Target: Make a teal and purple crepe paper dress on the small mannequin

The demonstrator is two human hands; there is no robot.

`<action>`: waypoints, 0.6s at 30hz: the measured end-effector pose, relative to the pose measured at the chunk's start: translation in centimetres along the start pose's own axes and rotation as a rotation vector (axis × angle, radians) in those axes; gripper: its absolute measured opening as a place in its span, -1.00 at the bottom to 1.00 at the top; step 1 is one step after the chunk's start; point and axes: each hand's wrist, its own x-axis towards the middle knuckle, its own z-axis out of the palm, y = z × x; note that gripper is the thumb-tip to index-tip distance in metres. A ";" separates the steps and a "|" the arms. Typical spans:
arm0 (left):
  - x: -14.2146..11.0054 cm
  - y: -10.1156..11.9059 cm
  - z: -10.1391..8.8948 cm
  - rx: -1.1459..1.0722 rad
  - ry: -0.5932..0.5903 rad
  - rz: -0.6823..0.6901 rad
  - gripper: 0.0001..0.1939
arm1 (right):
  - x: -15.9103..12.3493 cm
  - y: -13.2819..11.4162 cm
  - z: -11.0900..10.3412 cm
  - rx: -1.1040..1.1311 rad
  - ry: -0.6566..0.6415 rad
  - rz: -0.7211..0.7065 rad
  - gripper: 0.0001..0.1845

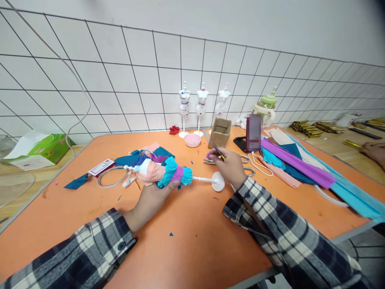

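My left hand point(153, 200) is closed around a small white dress-form mannequin point(200, 179), which lies on its side just above the table. Crepe paper wraps it: a peach top point(150, 172), turquoise ruffles point(171, 170) and a purple band point(178, 174). Its round base points right, toward my other hand. My right hand point(230, 164) pinches a thin black-and-gold tool point(220, 153), whose kind I cannot make out. A bit of purple paper point(208, 155) shows by those fingertips. Beneath this hand lie scissors point(249, 171) with pale looped handles.
Three mannequins point(202, 106) stand at the back behind a pink bowl point(192, 139) and a cardboard box point(219, 134). Crepe paper strips point(303, 164) cover the right side, near a phone point(254, 132) and bottle point(266, 106). Tape point(112, 176) and scraps point(128, 160) lie left. Another person's hand point(374, 152) is far right.
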 end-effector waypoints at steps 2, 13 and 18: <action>0.2 -0.6 0.0 -0.091 -0.069 -0.031 -0.74 | 1.1 2.5 -0.6 -0.220 0.017 0.028 -0.77; 1.5 -1.3 -1.2 -0.929 0.065 -0.499 -0.73 | 2.6 7.5 -1.5 -0.287 0.035 0.211 -0.76; 2.0 -1.3 -1.6 -0.953 0.029 -0.635 -0.70 | 2.4 7.4 -1.1 -0.207 0.036 0.169 -0.72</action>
